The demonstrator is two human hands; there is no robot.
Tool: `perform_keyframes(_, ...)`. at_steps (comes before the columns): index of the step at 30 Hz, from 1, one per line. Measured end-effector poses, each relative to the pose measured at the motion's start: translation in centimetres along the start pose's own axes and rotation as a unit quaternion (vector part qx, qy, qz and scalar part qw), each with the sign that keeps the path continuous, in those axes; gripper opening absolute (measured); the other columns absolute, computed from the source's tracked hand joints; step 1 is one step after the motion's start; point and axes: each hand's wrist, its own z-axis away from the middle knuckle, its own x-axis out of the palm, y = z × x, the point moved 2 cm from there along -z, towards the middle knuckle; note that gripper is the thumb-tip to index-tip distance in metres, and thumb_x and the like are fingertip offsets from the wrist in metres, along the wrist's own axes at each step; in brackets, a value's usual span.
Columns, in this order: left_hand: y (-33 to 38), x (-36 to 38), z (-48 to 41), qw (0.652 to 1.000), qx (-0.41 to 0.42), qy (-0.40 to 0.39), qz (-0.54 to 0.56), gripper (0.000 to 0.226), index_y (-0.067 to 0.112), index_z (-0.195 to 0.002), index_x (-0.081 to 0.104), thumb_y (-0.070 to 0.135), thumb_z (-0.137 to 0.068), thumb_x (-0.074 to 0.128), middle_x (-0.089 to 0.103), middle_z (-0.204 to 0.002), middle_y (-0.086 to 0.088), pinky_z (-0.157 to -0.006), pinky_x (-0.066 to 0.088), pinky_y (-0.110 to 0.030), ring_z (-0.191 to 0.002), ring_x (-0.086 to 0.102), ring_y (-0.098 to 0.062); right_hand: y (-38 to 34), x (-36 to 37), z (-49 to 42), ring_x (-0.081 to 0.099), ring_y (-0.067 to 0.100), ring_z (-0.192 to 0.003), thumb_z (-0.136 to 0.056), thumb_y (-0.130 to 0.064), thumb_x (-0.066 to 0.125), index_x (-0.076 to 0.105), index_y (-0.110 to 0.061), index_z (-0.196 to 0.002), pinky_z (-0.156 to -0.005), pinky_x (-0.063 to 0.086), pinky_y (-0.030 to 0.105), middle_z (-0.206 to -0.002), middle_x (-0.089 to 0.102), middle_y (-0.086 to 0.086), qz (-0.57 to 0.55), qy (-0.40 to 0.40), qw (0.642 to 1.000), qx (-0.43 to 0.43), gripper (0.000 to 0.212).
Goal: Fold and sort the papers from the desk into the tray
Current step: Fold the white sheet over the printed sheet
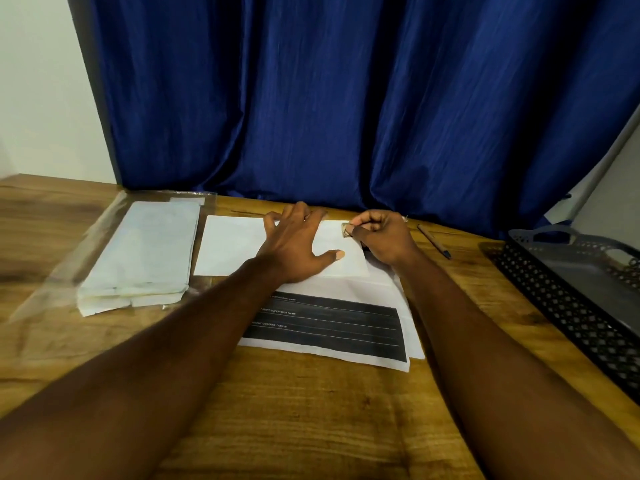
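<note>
**Folded sheet pinned at the far middle of the desk**

A deep blue curtain [346, 98] hangs in folds behind a wood-grain desk [311, 410], with a pale wall [41, 81] showing to the left of it.

A folded white paper [232, 247] lies near the far edge of the desk, about at its middle, and both hands are on it. The left hand [294, 244] lies flat on the paper's centre, its fingers straight and spread and its thumb stretched out to the right, pressing the sheet down. The right hand [384, 237] sits just beside it at the paper's far right corner. Its fingers are curled in, and the thumb and fingertips pinch what looks like a small clip [346, 230] at the edge of the sheet; the item is too small to identify with certainty.

A printed sheet [329, 323] with a black block of form lines lies partly under the folded paper's near edge and extends toward the near edge of the desk, between the two forearms.

On the left side of the desk, a stack of folded papers [145, 254] rests on a clear plastic sleeve [52, 271], well apart from the hands. A pen [433, 241] lies on the wood just right of the right hand. A dark perforated tray [554, 289] stands at the right edge of the desk, beyond the pen.
</note>
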Motion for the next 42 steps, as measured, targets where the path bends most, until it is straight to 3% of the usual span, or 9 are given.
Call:
perform_keyframes(10,-0.1,0.3,0.0,1.0,0.001,0.007,-0.008,0.083,0.029,-0.155,0.033,0.077,-0.089,0.052,0.038,-0.153,-0.004,-0.115,0.023,-0.054,-0.14,0.036,-0.025,0.0,0.2,0.1,0.078,0.012,-0.081,-0.086,-0.011,0.087,0.08,-0.012,-0.093,-0.069,0.059,0.019,-0.082,0.081,-0.004,-0.017,0.004,1.0,0.013,0.01)
perform_keyframes(15,0.0,0.2,0.0,1.0,0.007,0.016,0.001,0.08,0.029,-0.153,0.036,0.075,-0.089,0.054,0.04,-0.15,-0.003,-0.115,0.022,-0.054,-0.138,0.038,-0.024,0.0,-0.1,0.4,0.078,0.024,-0.087,-0.079,-0.008,0.092,0.061,-0.021,-0.112,-0.074,0.067,0.038,-0.094,0.078,0.015,-0.067,0.01,0.997,0.029,0.047)
perform_keyframes(22,0.1,-0.4,-0.2,0.997,-0.011,0.078,0.02,0.05,0.027,-0.146,0.05,0.054,-0.105,0.042,0.048,-0.144,-0.002,-0.114,0.02,-0.056,-0.133,0.041,-0.023,-0.3,-0.2,0.0,0.079,0.008,-0.079,-0.075,-0.011,0.095,0.059,-0.028,-0.119,-0.061,0.061,0.021,-0.08,0.079,-0.013,-0.16,-0.012,0.984,0.071,0.059)
perform_keyframes(26,0.3,-0.7,-0.4,0.99,-0.028,0.111,0.086,0.034,0.028,-0.131,0.063,0.043,-0.107,0.044,0.06,-0.137,0.002,-0.114,0.017,-0.052,-0.129,0.047,-0.02,-0.7,-0.1,0.1,0.081,0.018,-0.086,-0.075,-0.009,0.096,0.058,-0.022,-0.124,-0.065,0.063,0.025,-0.092,0.083,0.0,-0.197,-0.056,0.977,0.055,0.063)
perform_keyframes(31,0.4,-0.9,-0.4,0.978,-0.039,0.137,0.15,0.018,0.032,-0.106,0.071,0.044,-0.102,0.059,0.071,-0.111,0.013,-0.103,0.022,-0.045,-0.113,0.055,-0.013,-1.1,0.0,0.5,0.08,0.028,-0.099,-0.066,-0.023,0.098,0.062,-0.018,-0.121,-0.084,0.065,0.036,-0.103,0.082,0.012,-0.174,-0.12,0.977,0.023,0.066)
perform_keyframes(33,0.3,-0.9,-0.5,0.977,-0.044,0.139,0.158,0.019,0.031,-0.105,0.072,0.045,-0.1,0.061,0.072,-0.109,0.014,-0.1,0.022,-0.043,-0.111,0.055,-0.013,-1.3,0.0,0.7,0.08,0.021,-0.093,-0.066,-0.027,0.098,0.069,-0.015,-0.117,-0.075,0.063,0.029,-0.103,0.082,0.009,-0.148,-0.124,0.981,0.021,0.06)
perform_keyframes(37,0.3,-0.8,-0.6,0.976,-0.035,0.154,0.15,0.021,0.028,-0.11,0.072,0.044,-0.102,0.059,0.072,-0.112,0.009,-0.102,0.02,-0.043,-0.114,0.055,-0.016,-1.2,0.3,0.8,0.068,0.003,-0.063,-0.084,-0.026,0.091,0.082,-0.011,-0.103,-0.058,0.052,0.016,-0.093,0.082,0.004,-0.1,-0.169,0.98,0.022,0.026)
perform_keyframes(39,0.2,-0.7,-0.6,0.977,-0.024,0.16,0.141,0.021,0.027,-0.109,0.072,0.042,-0.103,0.059,0.072,-0.114,0.008,-0.103,0.019,-0.042,-0.115,0.055,-0.016,-1.2,0.4,0.9,0.063,0.002,-0.061,-0.086,-0.031,0.088,0.086,-0.019,-0.095,-0.059,0.051,0.017,-0.09,0.082,0.001,-0.071,-0.187,0.98,0.014,0.016)
perform_keyframes(42,0.1,-0.6,-0.5,0.979,-0.019,0.163,0.12,0.022,0.025,-0.111,0.073,0.039,-0.104,0.057,0.072,-0.117,0.006,-0.105,0.017,-0.043,-0.117,0.054,-0.017,-1.2,0.6,0.7,0.075,0.012,-0.077,-0.085,-0.03,0.088,0.086,-0.02,-0.096,-0.075,0.06,0.026,-0.095,0.083,0.004,-0.063,-0.198,0.978,0.014,0.015)
